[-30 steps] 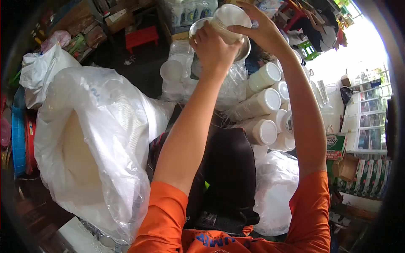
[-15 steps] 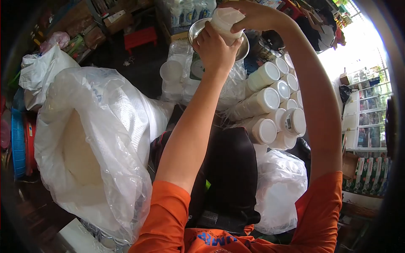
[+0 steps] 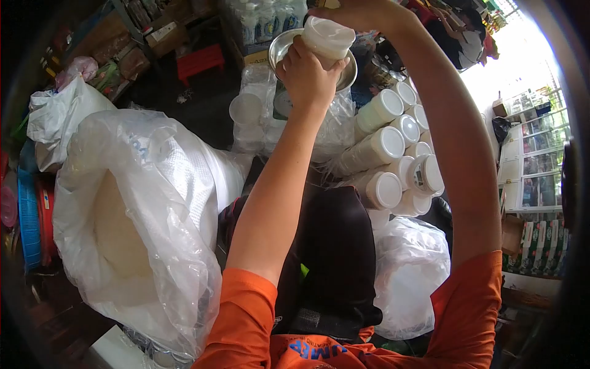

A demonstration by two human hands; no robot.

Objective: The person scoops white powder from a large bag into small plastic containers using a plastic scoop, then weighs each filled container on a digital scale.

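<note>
My left hand (image 3: pixel 312 77) is wrapped round a white-filled plastic jar (image 3: pixel 327 44), held tilted above a metal bowl (image 3: pixel 278 52). A translucent lid (image 3: pixel 329 27) covers the jar's top. Just beyond the lid is my right hand (image 3: pixel 359 15), with a finger stretched out to the left; the frame's top edge cuts off part of it. Under the bowl is a scale (image 3: pixel 283 103), mostly hidden by my left arm. To the right, several filled jars with white lids (image 3: pixel 388 142) are stacked on their sides.
A big open sack (image 3: pixel 126 240) of pale, fine contents stands at my left. Clear empty containers (image 3: pixel 246 109) lie ahead beside the scale. At the right is a white plastic bag (image 3: pixel 410 277). Further off are a red stool (image 3: pixel 201 61) and another person (image 3: pixel 464 46).
My right hand has shifted up and off the jar's side, showing more of the lid. My left hand still grips the jar. The view has shifted slightly.
</note>
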